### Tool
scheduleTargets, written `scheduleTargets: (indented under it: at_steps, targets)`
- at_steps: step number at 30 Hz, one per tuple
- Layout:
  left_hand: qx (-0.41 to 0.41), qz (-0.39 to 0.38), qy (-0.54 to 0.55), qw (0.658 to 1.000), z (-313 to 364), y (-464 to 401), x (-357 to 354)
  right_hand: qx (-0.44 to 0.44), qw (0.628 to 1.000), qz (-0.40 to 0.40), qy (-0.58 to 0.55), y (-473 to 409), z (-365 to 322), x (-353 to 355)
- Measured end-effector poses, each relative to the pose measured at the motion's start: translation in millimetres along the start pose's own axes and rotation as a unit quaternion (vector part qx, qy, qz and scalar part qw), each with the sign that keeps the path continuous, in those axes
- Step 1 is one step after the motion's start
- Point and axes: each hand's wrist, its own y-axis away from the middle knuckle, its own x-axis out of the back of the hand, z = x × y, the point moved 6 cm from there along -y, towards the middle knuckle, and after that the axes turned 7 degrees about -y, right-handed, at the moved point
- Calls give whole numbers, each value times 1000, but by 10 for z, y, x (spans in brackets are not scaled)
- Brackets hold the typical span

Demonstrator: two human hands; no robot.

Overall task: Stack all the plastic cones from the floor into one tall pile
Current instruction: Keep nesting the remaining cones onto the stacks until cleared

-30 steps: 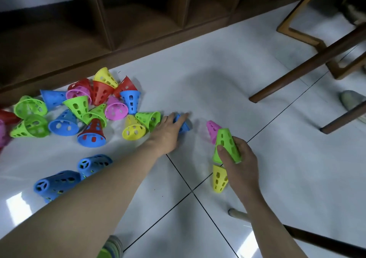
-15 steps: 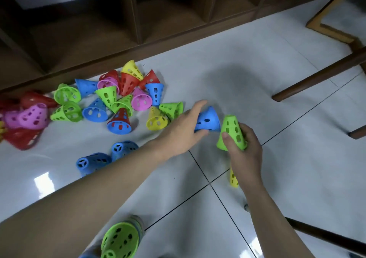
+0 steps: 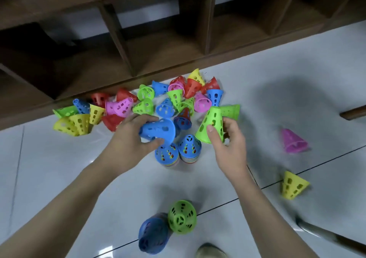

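Two cones are in hand: my left hand (image 3: 131, 139) grips a blue cone (image 3: 158, 130) lying on its side, wide mouth toward the right, while my right hand (image 3: 227, 145) pinches a green cone (image 3: 212, 128) held upright, tip up. Directly below the blue cone stand two short blue-topped stacks (image 3: 167, 155) on the floor (image 3: 59, 168) (the left hand is nearer them). I judge the blue cone must tip mouth-down before dropping on.
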Motion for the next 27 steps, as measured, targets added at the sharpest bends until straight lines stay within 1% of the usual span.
scheduleTargets:
  at_steps: [2, 6, 10, 14, 17, 20, 22, 27]
  targets:
    - [-1, -12, 8, 1000, -91, 47, -75, -8, 1000, -15, -11, 40, 62, -138]
    - [14, -7, 18, 1000, -226, 69, -138, -16, 1000, -16, -6, 78, 221, -186]
    - [17, -42, 5, 999, -291, 61, -291, 0, 1000, -20, 4, 109, 246, -213]
    - [13, -67, 8, 998, -266, 47, -458, 16, 997, -56, 50, 153, 303, -312]
    - [28, -76, 12, 997, -277, 43, -571, 22, 993, -73, 88, 197, 353, -346]
    - [33, -74, 28, 996, -299, 57, -663, 24, 991, -81, 108, 216, 414, -358]
    - [19, -67, 32, 997, -311, 74, -695, 15, 989, -87, 119, 212, 464, -374]
    - [10, -56, 55, 997, -350, 119, -719, 29, 975, -119, 186, 204, 580, -415]
